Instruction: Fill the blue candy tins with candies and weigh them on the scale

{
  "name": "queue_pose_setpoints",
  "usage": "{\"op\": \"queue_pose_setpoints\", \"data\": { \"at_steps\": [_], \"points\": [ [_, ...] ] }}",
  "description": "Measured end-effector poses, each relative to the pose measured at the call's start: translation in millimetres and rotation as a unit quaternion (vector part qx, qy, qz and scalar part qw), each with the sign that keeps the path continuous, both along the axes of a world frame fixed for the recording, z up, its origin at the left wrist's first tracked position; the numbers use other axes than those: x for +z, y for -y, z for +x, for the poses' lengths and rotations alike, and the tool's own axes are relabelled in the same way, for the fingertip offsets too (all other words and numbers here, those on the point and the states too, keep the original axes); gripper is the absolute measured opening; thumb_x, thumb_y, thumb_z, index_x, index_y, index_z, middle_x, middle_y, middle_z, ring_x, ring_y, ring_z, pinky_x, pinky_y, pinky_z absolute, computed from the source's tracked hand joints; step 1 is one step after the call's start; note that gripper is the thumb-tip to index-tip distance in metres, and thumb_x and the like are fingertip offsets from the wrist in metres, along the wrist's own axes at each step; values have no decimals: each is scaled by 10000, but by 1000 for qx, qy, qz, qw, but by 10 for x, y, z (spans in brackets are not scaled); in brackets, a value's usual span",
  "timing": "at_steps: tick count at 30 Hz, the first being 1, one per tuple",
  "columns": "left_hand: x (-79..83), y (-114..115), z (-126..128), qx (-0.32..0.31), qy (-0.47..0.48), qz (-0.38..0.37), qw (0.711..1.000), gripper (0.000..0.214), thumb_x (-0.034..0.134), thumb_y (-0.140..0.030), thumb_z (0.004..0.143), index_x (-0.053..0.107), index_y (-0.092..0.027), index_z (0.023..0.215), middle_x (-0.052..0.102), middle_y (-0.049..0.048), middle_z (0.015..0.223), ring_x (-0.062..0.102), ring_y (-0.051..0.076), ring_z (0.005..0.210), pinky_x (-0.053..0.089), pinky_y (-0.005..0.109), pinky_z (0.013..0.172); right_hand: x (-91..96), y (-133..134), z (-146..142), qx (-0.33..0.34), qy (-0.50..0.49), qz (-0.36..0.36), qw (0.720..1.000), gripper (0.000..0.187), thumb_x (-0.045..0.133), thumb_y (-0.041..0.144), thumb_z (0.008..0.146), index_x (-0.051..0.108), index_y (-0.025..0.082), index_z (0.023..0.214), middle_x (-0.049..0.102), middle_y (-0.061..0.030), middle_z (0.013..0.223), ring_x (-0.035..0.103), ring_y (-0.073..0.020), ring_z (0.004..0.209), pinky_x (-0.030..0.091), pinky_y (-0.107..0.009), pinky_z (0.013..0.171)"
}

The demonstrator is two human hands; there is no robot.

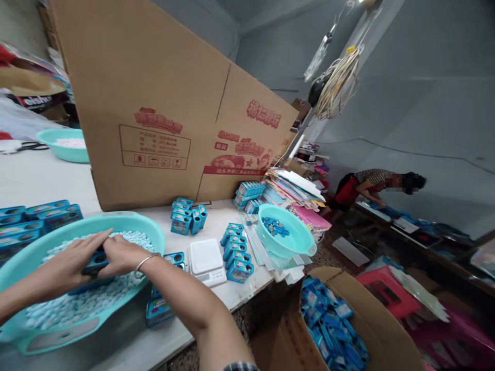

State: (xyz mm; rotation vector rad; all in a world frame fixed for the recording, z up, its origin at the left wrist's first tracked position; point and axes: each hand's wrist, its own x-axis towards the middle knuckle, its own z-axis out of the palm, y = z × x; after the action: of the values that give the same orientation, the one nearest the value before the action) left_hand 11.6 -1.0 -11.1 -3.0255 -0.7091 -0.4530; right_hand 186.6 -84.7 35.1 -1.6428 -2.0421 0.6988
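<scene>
Both my hands meet over a large teal basin (pixel 23 257) filled with small white candies (pixel 77 301). My left hand (pixel 67 265) and my right hand (pixel 118 256) are closed together on a small dark blue box (pixel 94 264), held just above the candies. A thin silver bracelet (pixel 146 260) circles my right wrist. The box's opening is hidden by my fingers.
Small blue boxes (pixel 235 252) stand in groups on the white table beside a white scale (pixel 205 260). A smaller teal basin (pixel 297 239) sits at the table's edge. A big cardboard sheet (pixel 162 103) stands behind. An open carton of blue packs (pixel 332 324) is on the floor. Another person (pixel 371 185) bends over at right.
</scene>
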Motion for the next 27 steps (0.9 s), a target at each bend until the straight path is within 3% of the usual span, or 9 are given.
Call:
{"op": "queue_pose_setpoints", "data": {
  "at_steps": [4,7,10,14,18,20,22,25,27],
  "points": [
    [23,44,10,16,4,7,1000,864,504,-321,769,107,-239,1532,484,60,1485,493,294,1299,428,355,1039,-6,-1,-6,30,111,-6,993,928,830,450,572,368,173,1328,526,-25,1143,570,-209,1025,513,-263,774],
    [44,77,-8,20,9,7,1000,812,480,-341,806,118,-225,1524,499,75,1467,503,266,1291,428,321,1035,-6,-20,-2,39,138,3,990,935,803,527,593,361,157,1328,528,-36,1139,581,-202,1006,513,-249,755],
    [76,133,-67,47,37,-6,998,849,484,-358,783,88,-227,1523,466,106,1483,459,286,1336,422,361,1053,-11,-20,11,54,149,22,987,918,774,592,602,391,128,1295,541,-62,1126,603,-220,989,524,-266,750],
    [144,238,-183,122,89,-121,981,885,474,-513,770,125,-174,1509,465,153,1475,485,331,1315,456,424,1028,-25,9,5,64,117,46,990,939,770,618,597,395,151,1320,576,-116,1164,620,-261,1003,551,-331,762],
    [224,288,-227,148,76,-228,959,936,529,-649,643,348,-93,1375,503,196,1397,475,364,1302,406,423,1071,28,14,76,88,86,58,991,1069,748,668,618,301,158,1445,546,-165,1330,574,-313,1179,546,-374,866],
    [258,294,-216,147,68,-250,955,900,535,-658,628,406,-88,1311,518,202,1355,476,366,1285,378,431,1088,84,7,217,47,57,72,995,1034,636,710,722,217,176,1501,439,-148,1478,470,-299,1324,478,-395,1005],
    [280,303,-199,141,75,-261,952,877,537,-656,644,407,-88,1299,509,206,1346,473,364,1275,362,450,1094,132,11,440,-54,36,83,994,894,457,711,848,174,198,1522,296,-114,1581,321,-290,1431,333,-473,1132],
    [292,322,-188,133,96,-265,950,848,558,-636,651,405,-94,1285,516,207,1320,477,376,1257,367,478,1080,139,70,859,-181,59,63,980,749,310,658,932,226,195,1514,156,-105,1632,125,-320,1495,125,-594,1176],
    [288,326,-191,132,105,-266,949,829,574,-621,648,408,-109,1278,523,199,1307,479,379,1251,375,485,1071,87,146,1127,-230,88,26,969,739,299,628,944,233,167,1517,105,-128,1639,53,-316,1508,68,-590,1187]
  ]
}}
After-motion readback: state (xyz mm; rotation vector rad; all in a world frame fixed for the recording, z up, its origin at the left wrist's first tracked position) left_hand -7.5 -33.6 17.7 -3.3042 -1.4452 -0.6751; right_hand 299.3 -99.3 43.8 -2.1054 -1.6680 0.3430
